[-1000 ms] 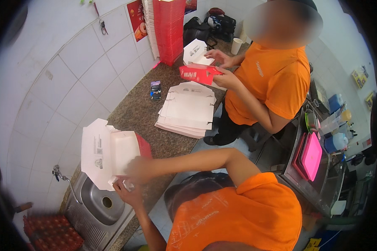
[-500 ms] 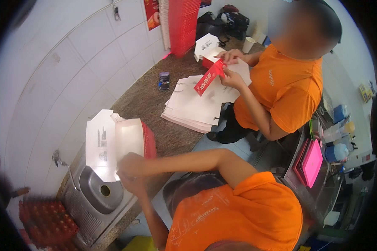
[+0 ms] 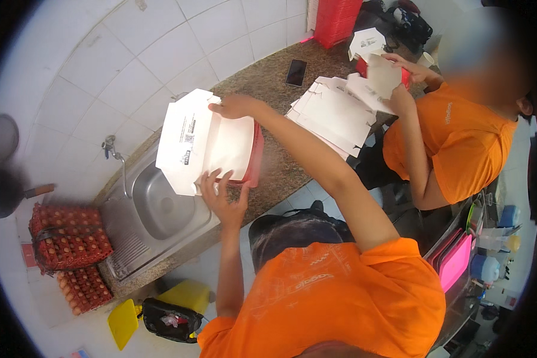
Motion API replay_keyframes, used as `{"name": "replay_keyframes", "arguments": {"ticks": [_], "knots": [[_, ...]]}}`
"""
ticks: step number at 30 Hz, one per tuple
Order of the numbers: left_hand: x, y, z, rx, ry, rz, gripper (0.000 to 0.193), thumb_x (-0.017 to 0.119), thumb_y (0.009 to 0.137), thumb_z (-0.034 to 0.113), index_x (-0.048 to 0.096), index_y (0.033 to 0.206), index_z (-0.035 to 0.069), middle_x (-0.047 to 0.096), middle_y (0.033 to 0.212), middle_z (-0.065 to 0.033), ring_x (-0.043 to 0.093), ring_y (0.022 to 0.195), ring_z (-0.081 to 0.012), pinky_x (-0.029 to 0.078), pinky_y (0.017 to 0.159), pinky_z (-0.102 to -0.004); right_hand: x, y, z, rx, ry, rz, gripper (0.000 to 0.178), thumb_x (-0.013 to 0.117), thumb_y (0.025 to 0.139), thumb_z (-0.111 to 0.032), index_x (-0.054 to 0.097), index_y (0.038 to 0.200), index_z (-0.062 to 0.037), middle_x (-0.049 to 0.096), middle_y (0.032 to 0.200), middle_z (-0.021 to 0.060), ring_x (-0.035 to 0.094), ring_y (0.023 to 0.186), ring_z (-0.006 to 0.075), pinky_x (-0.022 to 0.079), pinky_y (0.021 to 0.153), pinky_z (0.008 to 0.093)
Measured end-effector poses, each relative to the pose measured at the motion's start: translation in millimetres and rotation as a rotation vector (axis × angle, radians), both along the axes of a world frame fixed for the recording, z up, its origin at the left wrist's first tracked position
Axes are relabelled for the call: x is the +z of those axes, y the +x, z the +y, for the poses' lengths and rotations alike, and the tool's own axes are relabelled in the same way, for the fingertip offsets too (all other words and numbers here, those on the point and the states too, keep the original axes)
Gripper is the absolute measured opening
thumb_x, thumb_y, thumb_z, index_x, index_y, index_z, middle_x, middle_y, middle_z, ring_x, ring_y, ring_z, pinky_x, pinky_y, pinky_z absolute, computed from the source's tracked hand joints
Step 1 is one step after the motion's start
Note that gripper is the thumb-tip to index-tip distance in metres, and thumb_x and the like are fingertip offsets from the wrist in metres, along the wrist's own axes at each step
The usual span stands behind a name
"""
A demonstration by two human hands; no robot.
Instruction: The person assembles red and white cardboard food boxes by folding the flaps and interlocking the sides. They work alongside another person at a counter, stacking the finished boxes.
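Observation:
On the counter next to the sink stands a stack of nested red-and-white cardboard boxes [image 3: 230, 146], lids folded open to the left. My left hand [image 3: 224, 200] grips its near edge, fingers spread over the rim and thumb outside. At the far edge, my right hand [image 3: 238, 106] curls around the rim, its fingertips on the corner by the lid. To the right lies a pile of flat white cardboard blanks [image 3: 331, 113]. Across from me, a co-worker in an orange shirt holds a partly folded white cardboard piece [image 3: 383, 74] beside an open red-and-white box [image 3: 367, 40].
A steel sink [image 3: 161, 200] with a tap [image 3: 110, 146] is at left. Egg trays [image 3: 71, 238] are stacked beyond its drainboard. A dark phone [image 3: 296, 72] lies by the wall, near a tall red stack [image 3: 337, 21]. Below are a black bag [image 3: 167, 319] and pink trays [image 3: 456, 262].
My hands, together at the box stack's near corner before, are now apart at its near and far edges. The view has shifted. The co-worker's red-printed cardboard has been turned, showing white.

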State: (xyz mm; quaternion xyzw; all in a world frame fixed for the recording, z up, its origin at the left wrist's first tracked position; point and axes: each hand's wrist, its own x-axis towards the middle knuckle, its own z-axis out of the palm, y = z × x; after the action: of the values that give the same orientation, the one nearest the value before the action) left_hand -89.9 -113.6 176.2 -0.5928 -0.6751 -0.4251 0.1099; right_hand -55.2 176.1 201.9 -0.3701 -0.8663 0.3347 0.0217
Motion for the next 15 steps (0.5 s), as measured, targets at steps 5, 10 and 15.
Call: {"name": "replay_keyframes", "arguments": {"ticks": [5,10,15], "knots": [[-12.6,-5.9,8.5,-0.113,-0.104,-0.027,0.03,0.08,0.084,0.022,0.073,0.113,0.017,0.067,0.113,-0.0002,0.052,0.126,-0.0302,0.028,0.116,-0.0549,-8.9,11.3,7.4,0.045,-0.108,0.031,0.089,0.033,0.097,-0.072,0.066,0.126,0.0051,0.062,0.13,0.0301,0.058,0.126,0.0435,0.044,0.107,0.0492],[-16.6,-4.8,7.6,-0.114,-0.135,0.015,0.029,0.079,0.084,0.02,0.075,0.113,0.021,0.068,0.109,0.0024,0.053,0.123,-0.0287,0.024,0.118,-0.0557,-16.9,17.3,6.1,0.05,0.002,0.062,0.077,0.045,0.096,-0.067,0.076,0.099,0.0036,0.073,0.099,0.0267,0.07,0.099,0.0412,0.053,0.089,0.0498],[-15.9,-0.9,7.8,-0.116,-0.148,0.015,0.033,0.078,0.084,0.018,0.075,0.116,0.025,0.068,0.104,0.0041,0.051,0.123,-0.0287,0.023,0.117,-0.0567,-26.3,16.3,6.8,0.022,-0.009,0.13,0.07,0.049,0.096,-0.065,0.077,0.093,-0.0005,0.073,0.094,0.0241,0.071,0.093,0.0394,0.053,0.086,0.0503]]}}
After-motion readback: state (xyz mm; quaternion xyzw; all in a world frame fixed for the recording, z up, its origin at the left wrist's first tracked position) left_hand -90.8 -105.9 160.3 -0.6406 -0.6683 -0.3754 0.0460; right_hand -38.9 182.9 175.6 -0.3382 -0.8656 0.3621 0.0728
